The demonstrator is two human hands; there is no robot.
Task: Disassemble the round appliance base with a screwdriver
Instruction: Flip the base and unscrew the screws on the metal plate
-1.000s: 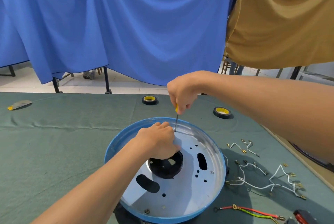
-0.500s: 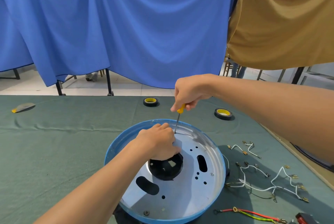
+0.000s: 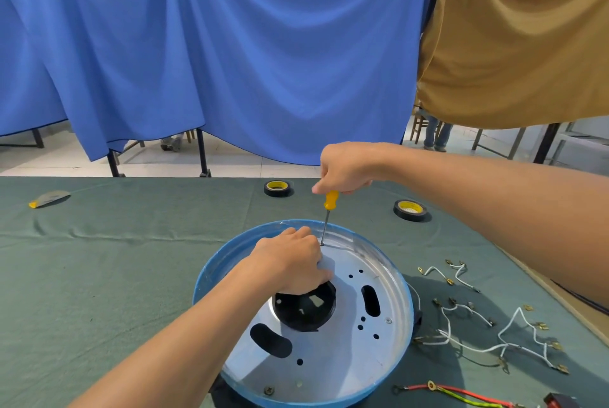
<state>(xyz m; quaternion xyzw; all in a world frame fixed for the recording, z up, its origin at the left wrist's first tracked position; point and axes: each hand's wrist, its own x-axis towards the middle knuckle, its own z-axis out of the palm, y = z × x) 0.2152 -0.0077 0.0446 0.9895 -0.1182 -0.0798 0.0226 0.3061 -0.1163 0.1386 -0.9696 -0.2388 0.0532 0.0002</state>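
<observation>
The round appliance base [image 3: 392, 279], a blue-rimmed pan with a silver perforated plate and a black centre hub [image 3: 304, 308], lies on the green cloth. My left hand [image 3: 290, 262] rests on the plate over the hub's far edge, fingers curled down against it. My right hand [image 3: 344, 168] grips the top of a yellow-handled screwdriver [image 3: 329, 201] held nearly upright. Its tip touches the plate near the far rim, just right of my left fingers. Whatever the tip sits on is too small to make out.
Two rolls of black tape [image 3: 277, 188] [image 3: 409, 209] lie beyond the base. White wires with brass terminals [image 3: 461, 312] spread to the right, and a red and green wire [image 3: 451, 391] lies at the front right. A grey scrap [image 3: 49, 198] sits far left. Blue and tan cloths hang behind.
My right hand has slid up the screwdriver, so more of the yellow handle shows below it. The left hand and the base have stayed put.
</observation>
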